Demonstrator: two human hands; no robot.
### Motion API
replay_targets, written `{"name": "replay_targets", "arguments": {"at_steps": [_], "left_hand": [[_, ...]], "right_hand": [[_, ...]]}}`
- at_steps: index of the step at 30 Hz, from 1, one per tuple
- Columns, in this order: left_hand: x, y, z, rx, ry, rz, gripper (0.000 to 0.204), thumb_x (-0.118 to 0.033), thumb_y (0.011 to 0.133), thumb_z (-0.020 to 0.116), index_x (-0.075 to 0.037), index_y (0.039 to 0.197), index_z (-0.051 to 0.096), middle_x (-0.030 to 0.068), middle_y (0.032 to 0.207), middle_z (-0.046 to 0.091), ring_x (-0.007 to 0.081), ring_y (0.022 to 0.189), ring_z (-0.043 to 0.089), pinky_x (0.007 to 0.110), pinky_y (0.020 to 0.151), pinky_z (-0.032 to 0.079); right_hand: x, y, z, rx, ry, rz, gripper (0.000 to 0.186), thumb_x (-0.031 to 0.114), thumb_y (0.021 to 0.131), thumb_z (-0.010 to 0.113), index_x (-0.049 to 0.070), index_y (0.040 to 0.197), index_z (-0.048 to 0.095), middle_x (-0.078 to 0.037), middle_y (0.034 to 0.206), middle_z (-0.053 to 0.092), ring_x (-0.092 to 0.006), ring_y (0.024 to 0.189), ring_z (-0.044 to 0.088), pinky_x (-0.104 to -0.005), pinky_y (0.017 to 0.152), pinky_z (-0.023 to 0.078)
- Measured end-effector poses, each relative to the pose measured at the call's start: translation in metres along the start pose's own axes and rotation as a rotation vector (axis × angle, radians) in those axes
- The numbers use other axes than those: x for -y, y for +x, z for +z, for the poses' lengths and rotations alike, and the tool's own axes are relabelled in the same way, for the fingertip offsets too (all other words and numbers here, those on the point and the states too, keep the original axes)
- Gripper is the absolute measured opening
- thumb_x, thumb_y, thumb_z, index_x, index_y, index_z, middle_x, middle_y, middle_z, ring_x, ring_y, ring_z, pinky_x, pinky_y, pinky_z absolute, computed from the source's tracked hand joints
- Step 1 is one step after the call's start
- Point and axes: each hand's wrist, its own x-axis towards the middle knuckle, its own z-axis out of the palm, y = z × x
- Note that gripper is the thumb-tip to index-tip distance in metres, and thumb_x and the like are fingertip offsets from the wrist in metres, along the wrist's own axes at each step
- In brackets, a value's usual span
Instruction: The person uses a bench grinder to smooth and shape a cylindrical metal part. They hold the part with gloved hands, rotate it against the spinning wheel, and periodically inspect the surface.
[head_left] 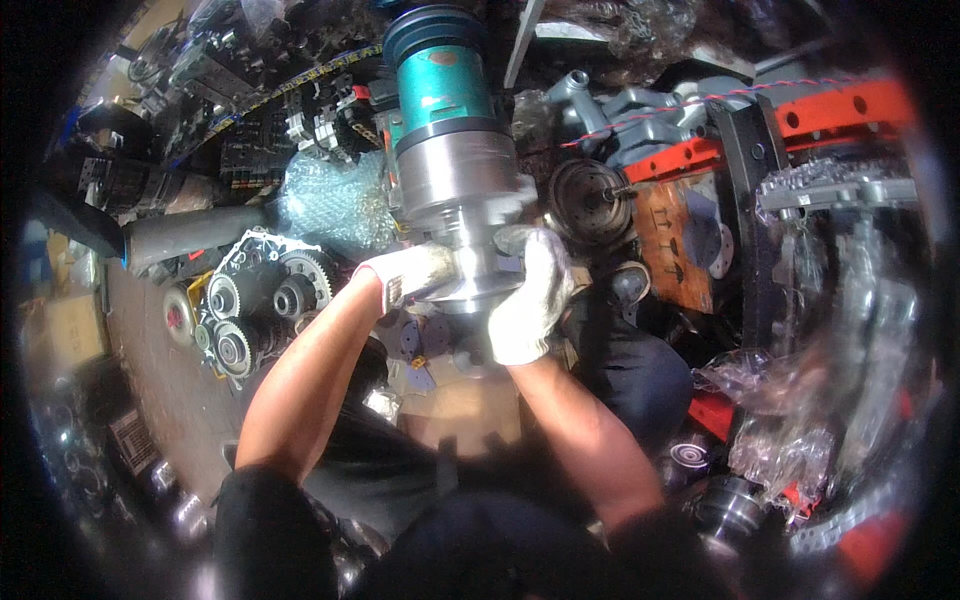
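Observation:
A heavy cylindrical machine unit stands in front of me, with a green body (440, 85) and a bare steel cylinder (462, 175) at its near end. From that cylinder a stepped metal shaft runs toward me to a shiny round flange (470, 298). My left hand (418, 272), in a white glove, is closed on the flange's left side. On the right side my right hand (532, 295), also in a white glove, wraps round its edge with the fingers curled by the shaft. The gloves hide part of the flange, and its surface is slightly blurred.
A gear assembly (255, 300) sits left of my left forearm. Bubble wrap (338, 198) lies beside the green unit. To the right are a round metal hub (590, 203), a rusty brown plate (675, 245), red beams (840, 112) and plastic-wrapped metal parts (870, 310). Cardboard (460, 412) lies below the flange.

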Motion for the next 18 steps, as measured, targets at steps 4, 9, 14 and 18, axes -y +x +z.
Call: {"name": "replay_targets", "arguments": {"at_steps": [4,9,14,18], "left_hand": [[-0.016,-0.006,-0.011,0.075,0.037,-0.039,0.036,-0.019,0.111,0.048,-0.009,0.141,0.064,0.0073,0.144,0.067,0.0163,0.130,0.063,0.029,0.115,0.047],[-0.020,-0.014,-0.012,-0.018,0.115,0.059,0.032,-0.016,0.107,0.056,-0.008,0.135,0.069,0.0104,0.135,0.072,0.0199,0.122,0.069,0.032,0.107,0.052],[-0.020,-0.017,-0.014,-0.041,0.097,0.043,0.031,-0.017,0.105,0.061,-0.005,0.132,0.071,0.0122,0.130,0.075,0.0221,0.117,0.071,0.035,0.103,0.055],[-0.032,-0.027,-0.021,-0.053,0.087,0.099,0.038,-0.029,0.111,0.057,-0.004,0.136,0.071,0.0128,0.132,0.075,0.0213,0.118,0.070,0.038,0.109,0.054]], "right_hand": [[0.000,0.000,0.000,-0.001,0.016,0.041,0.036,0.016,0.109,0.042,-0.002,0.095,0.069,-0.017,0.097,0.073,-0.0320,0.091,0.069,-0.0435,0.089,0.054],[-0.003,-0.002,0.000,-0.026,-0.036,0.000,0.035,0.016,0.110,0.042,-0.002,0.096,0.069,-0.016,0.096,0.073,-0.0314,0.091,0.069,-0.0432,0.088,0.053],[-0.002,-0.003,-0.007,0.112,0.123,0.094,0.020,0.003,0.106,0.055,-0.005,0.122,0.063,-0.023,0.110,0.070,-0.0395,0.098,0.069,-0.0517,0.087,0.056],[0.002,-0.002,-0.005,0.084,0.296,0.322,0.026,0.015,0.109,0.051,-0.004,0.108,0.069,-0.021,0.107,0.072,-0.0339,0.097,0.069,-0.0470,0.090,0.054]]}}
